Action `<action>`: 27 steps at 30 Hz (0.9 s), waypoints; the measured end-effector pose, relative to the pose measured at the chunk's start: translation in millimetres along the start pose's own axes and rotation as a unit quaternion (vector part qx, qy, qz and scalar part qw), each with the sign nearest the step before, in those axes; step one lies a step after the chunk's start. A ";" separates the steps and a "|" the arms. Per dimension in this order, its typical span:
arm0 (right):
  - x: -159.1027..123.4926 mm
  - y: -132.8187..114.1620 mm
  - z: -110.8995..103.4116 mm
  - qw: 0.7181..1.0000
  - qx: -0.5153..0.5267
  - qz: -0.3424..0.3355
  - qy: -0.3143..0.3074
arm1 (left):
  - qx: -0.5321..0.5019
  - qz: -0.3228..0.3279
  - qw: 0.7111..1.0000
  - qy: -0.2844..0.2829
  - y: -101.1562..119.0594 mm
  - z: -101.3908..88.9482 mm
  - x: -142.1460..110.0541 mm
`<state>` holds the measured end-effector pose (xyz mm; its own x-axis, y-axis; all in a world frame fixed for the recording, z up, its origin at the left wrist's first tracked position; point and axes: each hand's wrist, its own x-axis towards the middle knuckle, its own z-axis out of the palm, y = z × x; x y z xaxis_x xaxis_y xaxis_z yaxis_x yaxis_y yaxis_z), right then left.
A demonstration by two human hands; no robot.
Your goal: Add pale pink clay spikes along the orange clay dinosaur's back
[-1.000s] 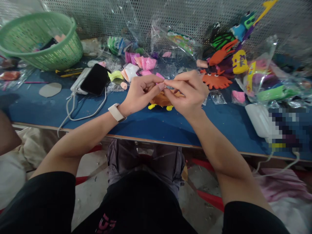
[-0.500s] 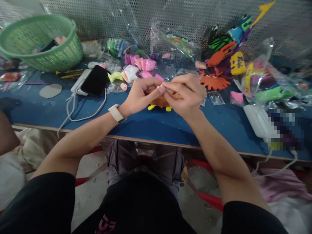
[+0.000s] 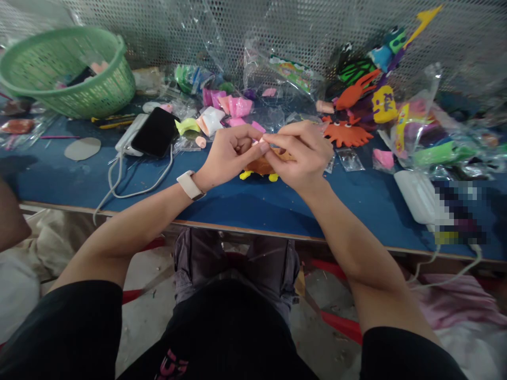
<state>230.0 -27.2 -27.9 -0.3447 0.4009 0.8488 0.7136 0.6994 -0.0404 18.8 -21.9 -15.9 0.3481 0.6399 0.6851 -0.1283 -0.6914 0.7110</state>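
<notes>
My left hand [image 3: 234, 153] and my right hand [image 3: 299, 153] meet over the blue table, their thumbs and forefingers pinched together. Between the fingertips shows a small pale pink piece of modelling clay [image 3: 256, 141], mostly hidden by the fingers. Just below and behind them sits a brown clay figure [image 3: 261, 167] with yellow feet, its upper part covered by my hands. To the right of my right hand lies an orange clay crab [image 3: 347, 132]. Pink clay lumps [image 3: 240, 107] and a yellow-green piece [image 3: 187, 125] lie beyond my left hand.
A green basket [image 3: 71, 100] stands at the back left. Near it a black phone [image 3: 155, 132] leans on a white power bank with a looping cable. Clear bags, clay figures and a green roll [image 3: 435, 154] crowd the right. A perforated metal panel [image 3: 158, 31] rises behind.
Both hands stay pinched together in nearly the same spot, with only slight finger movement. The view has shifted a little; nothing else has visibly moved.
</notes>
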 end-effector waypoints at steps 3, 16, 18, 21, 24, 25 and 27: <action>0.1 1.3 1.0 1.000 0.013 0.007 0.004 | 0.000 -0.006 1.000 -0.019 2.1 -0.7 0.9; 1.9 -1.8 3.1 0.999 0.023 -0.003 0.043 | 0.025 0.002 0.999 -0.019 -4.7 -2.4 1.1; 1.8 -1.9 3.2 0.999 0.019 0.002 0.038 | 0.033 0.002 0.999 -0.004 -5.0 -2.8 0.6; 1.7 -2.4 3.1 0.999 0.006 0.014 0.028 | 0.036 0.003 0.999 0.011 -6.9 -3.3 0.0; 2.1 -3.5 1.6 0.999 0.008 0.028 0.021 | 0.018 -0.002 1.000 -0.001 -8.1 -3.0 -0.1; 2.3 -3.9 1.1 0.999 0.011 0.032 0.020 | 0.013 -0.004 1.000 -0.004 -8.2 -2.8 -0.1; 2.4 -4.7 0.7 0.999 0.018 0.038 0.014 | 0.011 -0.003 1.000 0.000 -8.2 -2.2 0.0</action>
<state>225.4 -29.1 -26.0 -0.2728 0.4369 0.8571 0.7147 0.6884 -0.1234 17.8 -15.5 -21.3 0.3483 0.6448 0.6804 -0.1056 -0.6942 0.7120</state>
